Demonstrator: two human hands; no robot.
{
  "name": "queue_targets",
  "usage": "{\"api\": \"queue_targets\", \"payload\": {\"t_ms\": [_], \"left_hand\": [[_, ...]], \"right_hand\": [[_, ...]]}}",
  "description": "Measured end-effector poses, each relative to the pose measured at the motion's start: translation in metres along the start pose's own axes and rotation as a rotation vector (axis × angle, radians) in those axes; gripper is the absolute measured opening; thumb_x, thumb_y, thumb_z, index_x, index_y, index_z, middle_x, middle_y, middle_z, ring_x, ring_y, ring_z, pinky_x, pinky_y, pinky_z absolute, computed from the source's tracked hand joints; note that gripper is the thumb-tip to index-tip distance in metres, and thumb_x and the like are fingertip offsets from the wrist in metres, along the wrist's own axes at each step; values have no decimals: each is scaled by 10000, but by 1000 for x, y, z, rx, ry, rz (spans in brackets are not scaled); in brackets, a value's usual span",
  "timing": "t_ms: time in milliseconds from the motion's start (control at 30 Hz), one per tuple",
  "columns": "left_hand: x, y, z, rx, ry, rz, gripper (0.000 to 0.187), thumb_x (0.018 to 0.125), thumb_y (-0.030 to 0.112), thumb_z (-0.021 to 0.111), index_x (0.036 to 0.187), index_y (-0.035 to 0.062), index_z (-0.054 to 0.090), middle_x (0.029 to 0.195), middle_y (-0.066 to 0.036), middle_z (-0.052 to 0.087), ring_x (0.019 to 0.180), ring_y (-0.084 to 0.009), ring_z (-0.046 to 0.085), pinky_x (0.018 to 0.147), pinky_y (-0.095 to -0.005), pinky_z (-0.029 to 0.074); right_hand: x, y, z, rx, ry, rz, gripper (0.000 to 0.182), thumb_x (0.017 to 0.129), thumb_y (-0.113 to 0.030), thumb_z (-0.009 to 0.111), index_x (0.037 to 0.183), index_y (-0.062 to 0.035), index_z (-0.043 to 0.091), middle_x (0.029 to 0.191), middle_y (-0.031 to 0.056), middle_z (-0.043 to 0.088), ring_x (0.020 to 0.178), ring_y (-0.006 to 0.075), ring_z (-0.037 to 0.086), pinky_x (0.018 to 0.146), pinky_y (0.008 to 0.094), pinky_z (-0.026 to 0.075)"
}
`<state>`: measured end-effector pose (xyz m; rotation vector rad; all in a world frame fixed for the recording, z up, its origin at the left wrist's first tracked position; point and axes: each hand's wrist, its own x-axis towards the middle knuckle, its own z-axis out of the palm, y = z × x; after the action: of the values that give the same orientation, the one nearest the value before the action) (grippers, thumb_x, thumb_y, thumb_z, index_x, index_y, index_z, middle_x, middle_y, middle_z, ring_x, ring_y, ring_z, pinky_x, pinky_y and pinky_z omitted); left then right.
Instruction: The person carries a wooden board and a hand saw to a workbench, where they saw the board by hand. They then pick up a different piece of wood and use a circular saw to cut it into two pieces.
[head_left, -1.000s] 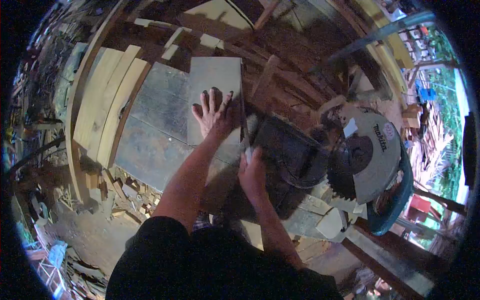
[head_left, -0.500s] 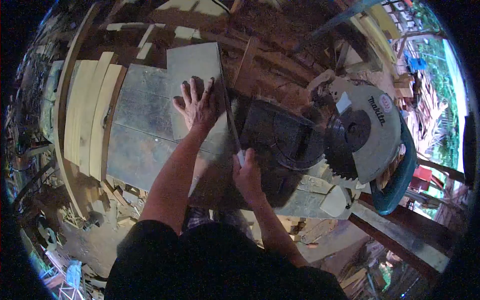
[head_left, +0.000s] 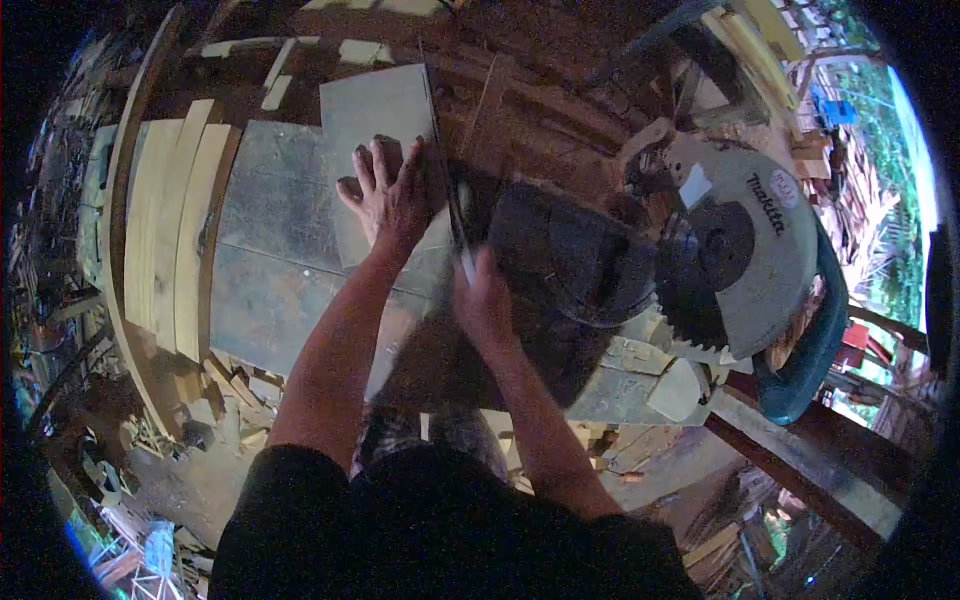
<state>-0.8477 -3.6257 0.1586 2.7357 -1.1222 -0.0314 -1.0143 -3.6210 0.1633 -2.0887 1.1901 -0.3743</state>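
Flat on a pale grey board [head_left: 375,105], my left hand [head_left: 390,200] presses down with its fingers spread. The board lies on the dark worktable [head_left: 275,280]. In my right hand [head_left: 485,305] is the pale handle of a long, narrow file-like tool [head_left: 455,215]. Its thin dark blade runs along the board's right edge and reaches past the far corner. Blur and shadow hide the exact contact between blade and edge.
To the right stands a Makita circular saw [head_left: 735,250] with its toothed blade exposed. Several light wooden planks [head_left: 165,230] lie at the left side of the table. Wood offcuts [head_left: 215,400] cover the ground below.
My right hand has pushed the file-like tool forward along the board's edge, away from my body. My left hand stays on the board; the whole view has shifted slightly.
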Motion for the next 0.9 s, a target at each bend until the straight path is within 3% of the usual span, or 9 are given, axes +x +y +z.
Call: {"api": "queue_targets", "payload": {"t_ms": [133,267,333,400,500,567,667,733,900], "left_hand": [[0,0,2,-21,44,-46,540,859,324,502,1366,388,328,1473,-132,206,1350,-372,167,1009,-640,99],[3,3,4,-29,75,-72,538,854,331,510,1361,388,339,1472,-128,215,1347,-379,177,999,-651,121],[2,0,2,-12,57,-48,524,859,340,501,1357,389,346,1473,-125,217,1346,-374,183,1003,-646,113],[-3,0,10,8,37,-22,511,863,349,493,1353,391,353,1473,-121,219,1346,-369,189,1007,-641,106],[-1,-6,17,2,105,10,500,867,351,489,1348,393,360,1471,-123,225,1344,-370,197,1009,-640,100],[4,-5,24,4,135,-16,500,866,341,495,1345,394,364,1467,-123,236,1344,-379,191,1004,-651,102],[5,0,16,-35,111,-48,492,874,317,485,1346,392,364,1464,-120,249,1340,-390,192,1005,-654,96],[4,1,6,-28,90,-37,478,884,317,466,1345,390,365,1463,-117,252,1343,-390,184,1009,-650,91],[9,0,11,43,113,-20,460,903,313,429,1351,389,356,1463,-115,252,1350,-391,157,1020,-639,87]], "right_hand": [[38,-14,-6,5,-11,-77,333,873,-184,544,1091,36,420,823,277,586,755,445,593,617,501,481],[-29,4,-22,-7,56,-170,332,872,-180,543,1097,30,420,813,283,587,759,444,594,612,493,486],[-44,8,-26,-55,19,-52,325,867,-174,543,1107,7,422,796,278,586,752,450,590,604,504,481],[-3,-5,-15,70,15,-115,320,863,-176,548,1109,-10,426,796,271,588,768,455,586,624,506,479],[38,-19,3,6,6,2,324,864,-183,548,1114,-22,419,813,273,589,789,460,580,644,510,471],[36,-11,-3,52,71,-163,335,867,-186,543,1123,-24,402,831,274,588,806,462,574,654,510,467],[-28,-2,-26,-4,81,-240,336,866,-176,540,1126,-22,394,846,270,588,803,461,572,650,512,465],[-49,6,-23,-82,28,-27,342,867,-189,538,1125,-14,395,848,277,590,810,457,576,653,511,468],[38,-9,-3,55,-14,-43,326,875,-219,529,1102,-18,409,832,282,593,805,449,583,643,502,473]]}}
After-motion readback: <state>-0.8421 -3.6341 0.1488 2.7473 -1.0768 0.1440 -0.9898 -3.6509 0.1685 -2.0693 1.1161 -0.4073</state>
